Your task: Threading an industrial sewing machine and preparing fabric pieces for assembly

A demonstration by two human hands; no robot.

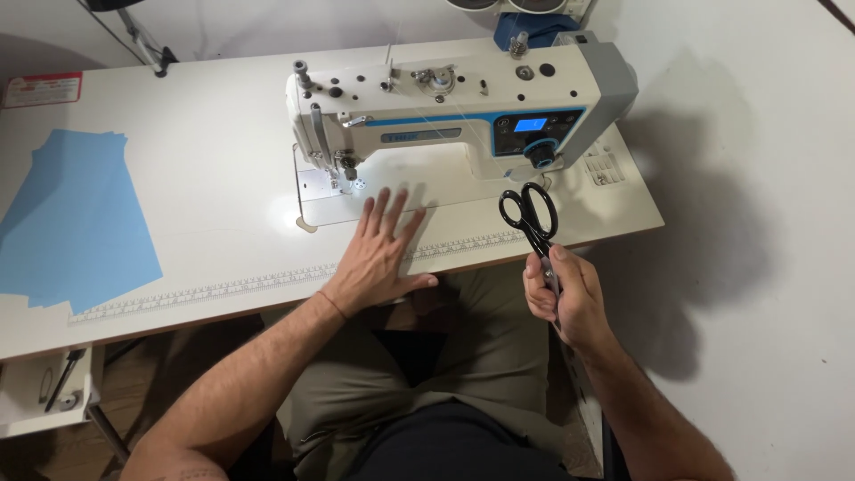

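At the near edge of the white sewing table (205, 160): left hand (378, 254) flat, fingers spread, palm down just near of the sewing machine (445, 111) bed, gripping nothing. Right hand (561, 294) closed around the blades of black-handled scissors (532, 223), loops pointing far, over the table's right near edge. Judgement: keep blades shut and enclosed while carrying; set down clear of the needle. Blue fabric stack (76, 218) far left. Red-and-white rectangular label (42, 89) at far-left corner. Printed ruler strip (267, 283) along near edge.

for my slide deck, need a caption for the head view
Left hand flat on sewing table, right hand gripping black scissors.
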